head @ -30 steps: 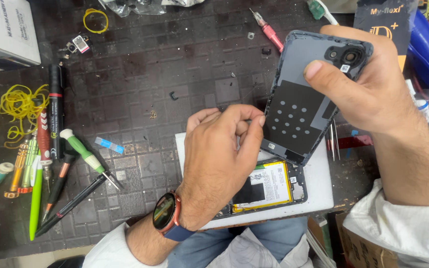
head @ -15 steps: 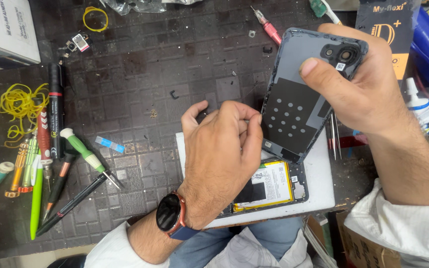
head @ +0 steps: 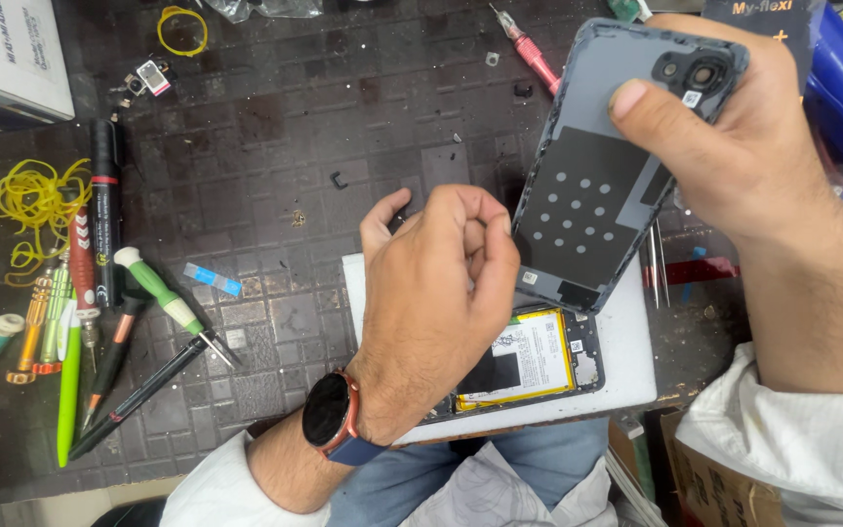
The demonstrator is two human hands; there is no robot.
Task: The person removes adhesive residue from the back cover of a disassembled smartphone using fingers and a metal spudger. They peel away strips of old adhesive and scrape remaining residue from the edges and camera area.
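Two hands are busy over a dark, bumpy surface (head: 275,146) with square marks on it. The right hand (head: 734,156), in the upper right of the frame, grips a grey phone back cover (head: 597,185). Its thumb presses on the inside of the cover near the camera holes. The cover is tilted up, away from the phone, so the inside shows: smooth, with a dark patch full of little round dots. The left hand (head: 441,293), in the middle of the frame, is curled almost shut, fingertips pinched together. I cannot tell if it holds anything tiny. It hovers over the open phone (head: 539,361), which lies flat on a white pad (head: 626,361) at the lower middle. A yellow and white battery shows inside. A round watch (head: 329,410) sits on the left wrist. At the left lie pens and screwdrivers (head: 163,298), side by side, near yellow rubber bands (head: 36,200).
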